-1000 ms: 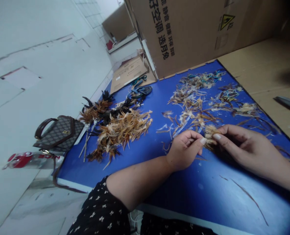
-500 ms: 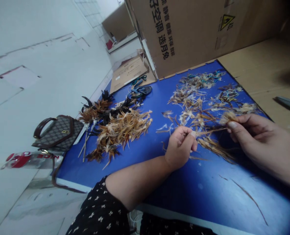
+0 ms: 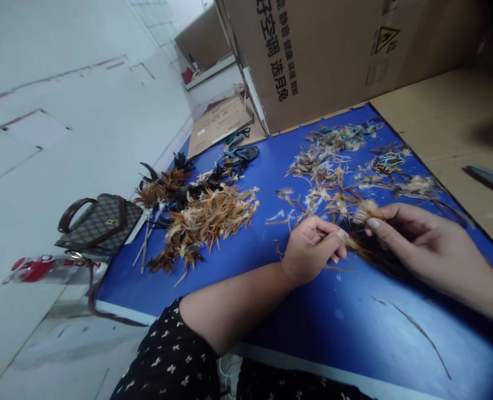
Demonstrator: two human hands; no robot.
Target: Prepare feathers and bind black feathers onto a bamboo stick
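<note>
My left hand (image 3: 313,250) is closed over the blue tabletop, its thumb and forefinger pinching the base of some long brown feathers (image 3: 365,253) that point to the right. Close beside it, my right hand (image 3: 423,250) pinches a pale, fluffy feather bunch (image 3: 365,211). The tips of the brown feathers pass below my right fingers and blur into shadow. Just beyond both hands lies a loose scatter of brown and white feathers (image 3: 338,203). To the left, a neat pile of golden-brown feathers (image 3: 213,214) rests on the table.
Black and brown feather bunches (image 3: 163,186) lie behind the golden pile. A handbag (image 3: 100,225) and a plastic bottle (image 3: 55,269) are at the left edge. A large cardboard box (image 3: 330,61) stands at the back. Scissors (image 3: 490,180), partly in view, lie on the right.
My right hand pulled away to the right, drawing a thin feather out between the hands, then came back near the left. My left hand shifted only slightly.
</note>
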